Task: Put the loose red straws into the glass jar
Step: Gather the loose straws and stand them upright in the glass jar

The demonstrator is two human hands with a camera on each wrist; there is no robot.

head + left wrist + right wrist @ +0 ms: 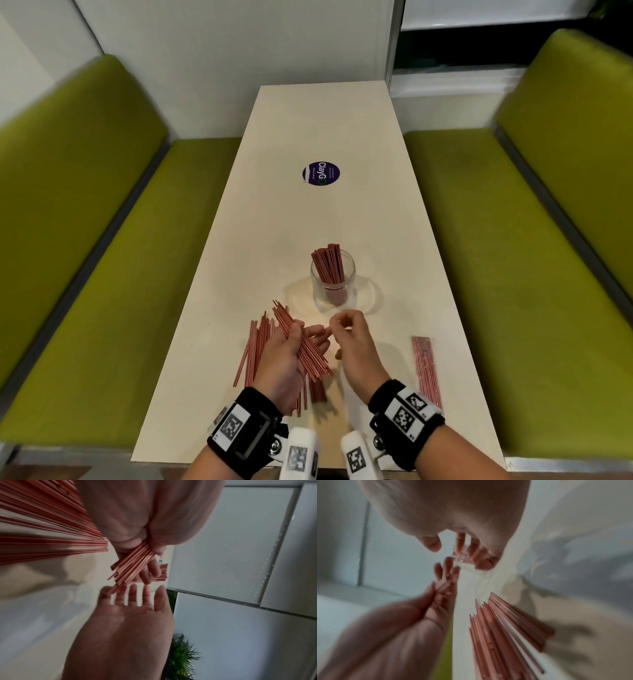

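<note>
A glass jar [333, 278] stands at mid-table with several red straws upright in it. Just in front of it, my left hand [308, 337] grips a slanted bundle of red straws [303, 342], seen close in the left wrist view as the held bundle [135, 566]. More loose red straws [258, 346] lie on the table under and left of that hand. My right hand [342, 322] hovers beside the left, just short of the jar, and holds nothing. Its fingers [133, 596] are straight and spread. The jar [462, 559] shows between the right hand's fingers.
The straws and jar are on a long cream table [325, 137] with a round purple sticker [321, 173] farther back. A flat packet of red straws [426, 371] lies near the table's right edge. Green benches [102, 257] flank both sides.
</note>
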